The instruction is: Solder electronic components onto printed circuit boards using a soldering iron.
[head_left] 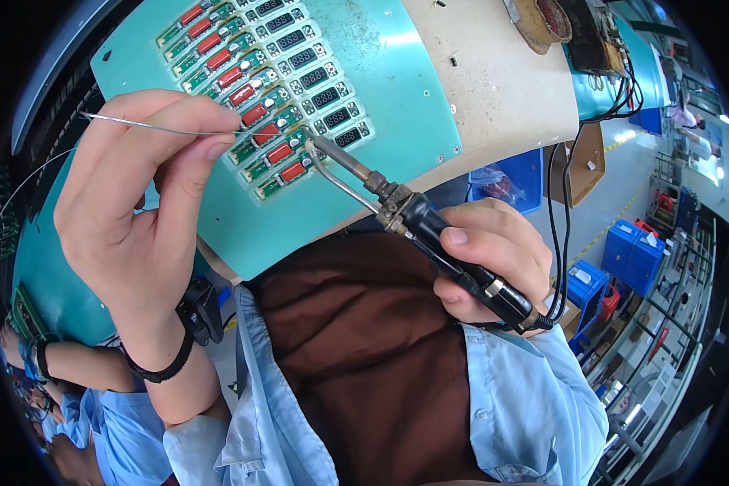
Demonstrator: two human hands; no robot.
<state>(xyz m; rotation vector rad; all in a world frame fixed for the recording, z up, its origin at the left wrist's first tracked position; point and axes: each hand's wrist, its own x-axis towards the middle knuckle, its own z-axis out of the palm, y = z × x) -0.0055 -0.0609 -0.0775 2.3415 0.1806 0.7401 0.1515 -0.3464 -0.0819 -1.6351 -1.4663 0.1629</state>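
My right hand (506, 247) is wrapped round the black handle of a soldering iron (429, 223), which has a thin metal tube running beside its barrel. The iron slants up to the left, its tip at the circuit boards (287, 151). A thin silvery solder wire (154, 127) is pinched between thumb and fingers of my left hand (130, 202). The wire's end reaches close to the iron's tip; whether they touch I cannot tell. The boards lie in rows on a teal sheet (397, 105), bearing red block components and black digit displays (326, 98).
A beige work surface (502, 89) borders the teal sheet. At the far right stand a round dish (543, 20) and a dark, soiled device (595, 36). Black cables (567, 219) hang beside my right hand. Blue bins (632, 255) stand beyond. Another person's arm (89, 364) is at lower left.
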